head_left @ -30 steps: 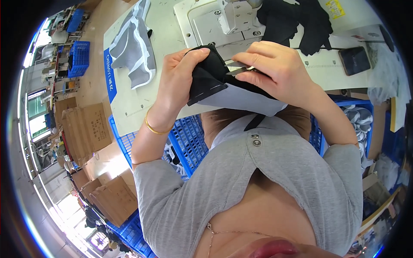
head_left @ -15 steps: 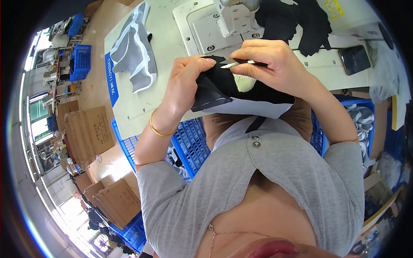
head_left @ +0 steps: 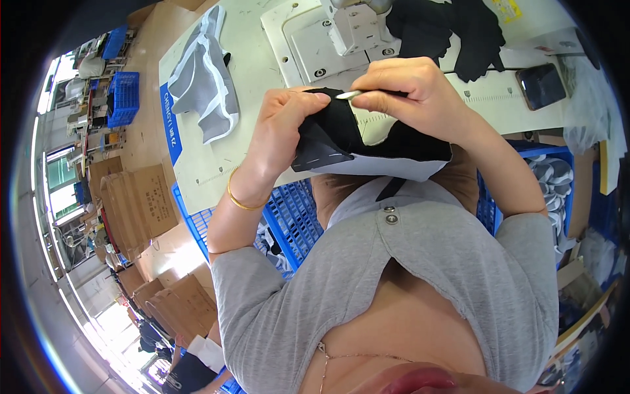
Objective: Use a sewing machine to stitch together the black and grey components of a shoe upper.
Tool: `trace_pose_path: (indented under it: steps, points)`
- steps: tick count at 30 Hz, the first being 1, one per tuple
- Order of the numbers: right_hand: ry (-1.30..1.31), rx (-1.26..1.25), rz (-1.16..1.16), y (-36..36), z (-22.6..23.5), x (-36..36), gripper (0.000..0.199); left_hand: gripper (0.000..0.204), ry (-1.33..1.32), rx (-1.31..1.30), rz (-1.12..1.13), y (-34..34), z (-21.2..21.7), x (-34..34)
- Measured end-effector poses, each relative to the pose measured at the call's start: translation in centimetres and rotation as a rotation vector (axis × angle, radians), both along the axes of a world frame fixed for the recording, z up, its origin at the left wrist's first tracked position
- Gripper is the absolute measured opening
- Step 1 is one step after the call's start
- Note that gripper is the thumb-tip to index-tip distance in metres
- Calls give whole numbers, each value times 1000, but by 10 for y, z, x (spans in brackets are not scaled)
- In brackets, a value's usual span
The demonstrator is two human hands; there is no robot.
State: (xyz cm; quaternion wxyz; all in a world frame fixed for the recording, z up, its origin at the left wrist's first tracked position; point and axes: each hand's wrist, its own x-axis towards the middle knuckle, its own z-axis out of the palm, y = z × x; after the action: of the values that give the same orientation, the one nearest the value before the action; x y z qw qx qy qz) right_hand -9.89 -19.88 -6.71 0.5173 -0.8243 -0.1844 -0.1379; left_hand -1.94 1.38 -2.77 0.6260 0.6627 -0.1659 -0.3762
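Observation:
My left hand (head_left: pixel 277 131) pinches the upper edge of a black fabric piece (head_left: pixel 338 128) between thumb and fingers, above the table's front edge. The piece has a pale underside and a line of light stitches on a dark grey flap (head_left: pixel 318 155); its lower part hangs over my lap. My right hand (head_left: pixel 420 98) is closed on what look like small thread snips (head_left: pixel 348 95). Their pale tip lies at the fabric's upper edge, just beside my left thumb. The rest of the tool is hidden in my fingers.
A sewing machine (head_left: pixel 348 33) stands behind my hands on the pale table (head_left: pixel 252 72). Black fabric pieces (head_left: pixel 476 39) and a phone (head_left: pixel 541 86) lie right, a grey-white piece (head_left: pixel 205 85) left. Blue baskets (head_left: pixel 293 213) flank my lap; another person (head_left: pixel 190 371) shows lower left.
The snips' blades, apart before, now appear together at the fabric edge. My right hand has shifted slightly. Another person has come into view at the lower left.

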Motion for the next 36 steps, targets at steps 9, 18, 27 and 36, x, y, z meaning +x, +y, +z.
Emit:
trace_pose_path:
  steps: [9, 18, 27, 36]
  points:
    - [472, 416, 61, -1, -4, -26, 22, 22, -1888, -107, -86, 25, 6, -4]
    - [210, 361, 35, 12, -16, -21, 23, 23, -1961, -209, -57, 26, -15, 0]
    - [152, 312, 80, 12, -23, -14, 21, 24, -1953, -253, -19, 23, -20, 3]
    - [293, 838, -162, 15, -22, -21, 34, 24, -2017, -251, 34, 25, -25, 3]
